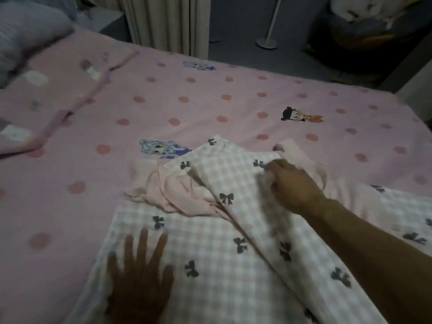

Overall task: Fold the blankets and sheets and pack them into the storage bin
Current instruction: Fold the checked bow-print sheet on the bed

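The checked sheet (210, 249), pink-and-white gingham with dark bow prints, lay partly folded on the bed (210, 101) at the near edge of the view. Its plain pink reverse side (177, 192) was turned up and bunched near the sheet's far edge.

Left hand (140, 274): fingers straight and spread, palm pressed flat on the near-left part of the checked sheet. The grip was open; nothing was held.

Right hand (292, 185): reached across from the right, fingers curled round a raised fold of the checked sheet near its far edge. The grip was closed on the fabric. A ridge of cloth ran from this hand down towards the near edge.

The bed carried a pink cover with darker pink dots and cartoon figures. A folded pink blanket (53, 94) lay at the far left, well apart from the checked sheet. A grey striped pillow (25, 36) sat beyond it. Curtains (163, 22) and a lamp stand (268, 31) stood past the far edge of the bed.
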Motion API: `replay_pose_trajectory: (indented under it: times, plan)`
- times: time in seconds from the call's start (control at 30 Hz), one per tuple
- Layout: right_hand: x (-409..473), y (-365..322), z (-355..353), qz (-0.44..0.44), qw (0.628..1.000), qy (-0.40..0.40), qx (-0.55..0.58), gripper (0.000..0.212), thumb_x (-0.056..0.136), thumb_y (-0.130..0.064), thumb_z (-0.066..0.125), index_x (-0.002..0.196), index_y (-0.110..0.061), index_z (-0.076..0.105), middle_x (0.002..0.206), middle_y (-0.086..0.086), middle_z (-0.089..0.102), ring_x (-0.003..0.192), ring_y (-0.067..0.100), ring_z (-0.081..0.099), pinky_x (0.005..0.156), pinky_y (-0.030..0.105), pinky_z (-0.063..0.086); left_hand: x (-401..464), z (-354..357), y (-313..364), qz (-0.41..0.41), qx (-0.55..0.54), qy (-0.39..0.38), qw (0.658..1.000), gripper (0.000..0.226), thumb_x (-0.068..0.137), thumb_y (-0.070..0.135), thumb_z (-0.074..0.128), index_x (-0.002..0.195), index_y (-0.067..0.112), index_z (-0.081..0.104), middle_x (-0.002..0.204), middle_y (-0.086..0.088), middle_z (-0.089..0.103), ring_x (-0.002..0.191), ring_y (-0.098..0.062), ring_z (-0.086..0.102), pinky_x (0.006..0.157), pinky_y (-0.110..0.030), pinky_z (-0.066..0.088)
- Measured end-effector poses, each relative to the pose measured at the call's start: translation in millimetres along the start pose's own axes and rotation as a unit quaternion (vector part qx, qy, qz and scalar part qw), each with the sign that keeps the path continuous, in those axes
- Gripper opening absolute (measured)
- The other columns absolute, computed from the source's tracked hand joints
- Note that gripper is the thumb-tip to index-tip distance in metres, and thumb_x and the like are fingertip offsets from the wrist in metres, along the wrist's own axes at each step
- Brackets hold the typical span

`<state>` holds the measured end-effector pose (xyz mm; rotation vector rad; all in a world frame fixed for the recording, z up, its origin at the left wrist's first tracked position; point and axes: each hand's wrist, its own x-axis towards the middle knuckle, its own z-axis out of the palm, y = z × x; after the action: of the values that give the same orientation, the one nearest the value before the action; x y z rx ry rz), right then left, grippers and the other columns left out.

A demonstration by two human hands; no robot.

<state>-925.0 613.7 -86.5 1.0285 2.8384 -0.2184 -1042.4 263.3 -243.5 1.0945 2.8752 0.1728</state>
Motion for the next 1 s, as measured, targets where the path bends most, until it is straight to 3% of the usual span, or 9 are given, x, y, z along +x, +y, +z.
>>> replay_pose_trajectory:
  times: [0.13, 0.23, 0.37, 0.43, 0.63, 0.7, 0.8, 0.87, 1.0]
  plan:
    - [90.4, 35.3, 22.0, 0.014, 0.996, -0.084, -0.039, 0.07, 0.104, -0.044, 0.045, 0.161, -0.029, 0.007, 0.171, 0.003, 0.002, 0.157, 0.025, 0.001, 0.125, 0.059, 0.005, 10.2, 18.5, 1.1, 0.029, 0.031, 0.083, 0.996, 0.067, 0.084, 0.053, 0.043, 0.147, 0.032, 0.046, 0.161, -0.01, 0.033, 0.148, -0.039, 0.028, 0.114, -0.069, 0.018]
    - [111.6, 43.6, 18.4, 0.053, 0.98, -0.172, -0.087, 0.082, 0.095, -0.064, 0.052, 0.159, -0.034, 0.011, 0.165, 0.003, 0.028, 0.155, 0.023, 0.018, 0.119, 0.062, -0.012, 13.8, 24.4, -3.4, 0.028, 0.029, 0.089, 0.995, 0.064, 0.084, 0.052, 0.043, 0.144, 0.032, 0.051, 0.159, -0.01, 0.037, 0.146, -0.039, 0.033, 0.111, -0.069, 0.023]
    - [85.4, 6.9, -22.3, -0.016, 0.978, -0.122, -0.167, 0.045, 0.091, -0.056, 0.063, 0.121, -0.025, 0.05, 0.106, 0.0, 0.065, 0.089, 0.021, 0.057, 0.095, 0.044, 0.048, 14.9, 25.6, -8.8, 0.042, 0.014, 0.049, 0.998, 0.07, 0.079, 0.053, 0.051, 0.146, 0.034, 0.048, 0.161, -0.009, 0.032, 0.148, -0.039, 0.027, 0.113, -0.071, 0.017]
    - [51.2, -22.5, -41.8, -0.084, 0.973, -0.048, -0.207, 0.044, 0.09, -0.051, 0.066, 0.121, -0.026, 0.048, 0.093, -0.003, 0.057, 0.078, 0.019, 0.055, 0.066, 0.033, 0.048, 17.3, 28.2, -12.2, 0.047, 0.012, 0.035, 0.998, 0.071, 0.08, 0.053, 0.052, 0.148, 0.035, 0.044, 0.162, -0.008, 0.03, 0.149, -0.039, 0.025, 0.115, -0.07, 0.013]
    - [-123.7, -124.2, -53.1, -0.221, 0.938, 0.104, -0.245, 0.027, 0.09, -0.028, 0.07, 0.112, -0.021, 0.056, 0.082, -0.002, 0.061, 0.054, 0.02, 0.053, 0.048, 0.032, 0.046, 19.9, -2.3, -21.5, 0.039, -0.108, -0.129, 0.985, 0.076, 0.08, 0.072, 0.026, 0.153, 0.053, 0.015, 0.168, 0.006, 0.0, 0.155, -0.025, -0.004, 0.12, -0.06, -0.006]
    - [-175.1, -161.3, -35.6, -0.215, 0.946, 0.111, -0.218, 0.026, 0.076, -0.023, 0.078, 0.095, -0.022, 0.061, 0.068, -0.003, 0.061, 0.047, 0.023, 0.056, 0.042, 0.029, 0.037, 20.0, -30.8, -30.3, -0.006, -0.292, -0.22, 0.931, 0.078, 0.078, 0.067, 0.036, 0.153, 0.048, 0.026, 0.169, 0.002, -0.002, 0.154, -0.017, 0.001, 0.122, -0.055, 0.002]
    - [-239.7, -232.0, 5.9, -0.223, 0.952, 0.132, -0.162, 0.029, 0.052, -0.026, 0.083, 0.076, -0.024, 0.067, 0.054, -0.005, 0.063, 0.041, 0.018, 0.059, 0.046, 0.026, 0.025, -25.9, -94.0, -63.5, -0.131, -0.661, -0.274, 0.686, 0.049, 0.088, 0.034, 0.067, 0.131, 0.013, 0.063, 0.141, -0.016, 0.058, 0.118, -0.02, 0.064, 0.106, -0.043, 0.048]
    - [-269.0, -282.9, 47.5, -0.216, 0.96, 0.124, -0.131, 0.024, 0.052, -0.027, 0.08, 0.074, -0.023, 0.071, 0.05, -0.005, 0.061, 0.039, 0.014, 0.057, 0.049, 0.026, 0.038, -70.0, -113.1, -85.0, -0.203, -0.709, -0.284, 0.612, 0.037, 0.096, 0.034, 0.058, 0.114, 0.005, 0.073, 0.124, -0.015, 0.069, 0.115, -0.028, 0.066, 0.109, -0.048, 0.045]
    - [-299.4, -333.6, 130.8, -0.145, 0.985, 0.017, -0.087, 0.014, 0.08, -0.028, 0.065, 0.073, -0.023, 0.076, 0.048, -0.005, 0.06, 0.041, 0.006, 0.055, 0.051, 0.026, 0.053, -135.5, -119.6, -105.8, -0.305, -0.683, -0.324, 0.579, 0.034, 0.094, 0.024, 0.065, 0.117, -0.001, 0.07, 0.11, -0.019, 0.074, 0.106, -0.034, 0.068, 0.105, -0.046, 0.048]
